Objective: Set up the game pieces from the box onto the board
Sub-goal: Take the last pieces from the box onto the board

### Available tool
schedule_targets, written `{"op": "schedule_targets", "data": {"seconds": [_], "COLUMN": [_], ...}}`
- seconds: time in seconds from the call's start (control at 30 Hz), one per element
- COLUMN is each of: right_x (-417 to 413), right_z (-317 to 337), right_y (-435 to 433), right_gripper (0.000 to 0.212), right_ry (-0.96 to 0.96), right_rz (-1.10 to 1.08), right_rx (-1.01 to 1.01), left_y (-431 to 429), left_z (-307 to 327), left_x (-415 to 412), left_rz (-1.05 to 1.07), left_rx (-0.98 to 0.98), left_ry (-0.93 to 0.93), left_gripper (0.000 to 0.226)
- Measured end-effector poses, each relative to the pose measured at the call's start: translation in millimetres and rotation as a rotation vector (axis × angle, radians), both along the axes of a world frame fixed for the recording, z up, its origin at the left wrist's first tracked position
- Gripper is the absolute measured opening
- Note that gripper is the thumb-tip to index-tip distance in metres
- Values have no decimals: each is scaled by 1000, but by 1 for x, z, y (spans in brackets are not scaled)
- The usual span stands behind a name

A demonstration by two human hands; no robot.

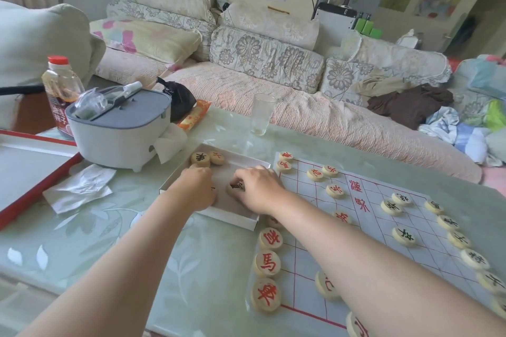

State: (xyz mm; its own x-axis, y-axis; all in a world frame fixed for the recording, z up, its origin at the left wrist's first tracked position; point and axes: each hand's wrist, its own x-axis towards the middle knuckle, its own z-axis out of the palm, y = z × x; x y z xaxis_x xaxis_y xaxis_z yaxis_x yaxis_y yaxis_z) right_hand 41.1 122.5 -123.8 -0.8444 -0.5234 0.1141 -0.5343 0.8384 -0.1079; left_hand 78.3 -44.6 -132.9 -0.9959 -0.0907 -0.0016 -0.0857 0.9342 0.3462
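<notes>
Box point(230, 217) on the green table point(131, 243): right hand point(258, 190) grips a piece point(236, 187); left hand point(195, 186) curls in, grip unclear; sofa point(315, 115) behind.

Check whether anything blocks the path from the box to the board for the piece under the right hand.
Nothing visible does. The right hand holds a piece inside the box, whose low wall sits right beside the board; only that wall needs clearing.
</notes>
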Motion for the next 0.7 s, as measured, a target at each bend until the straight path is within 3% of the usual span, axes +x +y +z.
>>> {"op": "schedule_targets", "data": {"seconds": [0.13, 0.23, 0.3, 0.5, 0.7], "right_x": [2, 6, 9, 15, 22], "right_z": [-4, 1, 6, 16, 21], "right_y": [4, 10, 19, 75, 155], "right_gripper": [28, 34, 35, 33, 30], "right_ry": [9, -19, -26, -63, -62], "right_rz": [6, 4, -8, -105, -219], "right_rx": [0, -80, -127, -280, -360], "left_y": [8, 16, 24, 69, 141], "left_z": [3, 8, 12, 28, 41], "left_x": [-1, -4, -5, -2, 2], "left_rz": [-10, -1, 4, -48, -165], "left_rx": [-77, -83, -30, 42, 256], "left_ry": [-12, 55, 88, 149, 152], "left_gripper": [20, 39, 47, 32, 28]}}
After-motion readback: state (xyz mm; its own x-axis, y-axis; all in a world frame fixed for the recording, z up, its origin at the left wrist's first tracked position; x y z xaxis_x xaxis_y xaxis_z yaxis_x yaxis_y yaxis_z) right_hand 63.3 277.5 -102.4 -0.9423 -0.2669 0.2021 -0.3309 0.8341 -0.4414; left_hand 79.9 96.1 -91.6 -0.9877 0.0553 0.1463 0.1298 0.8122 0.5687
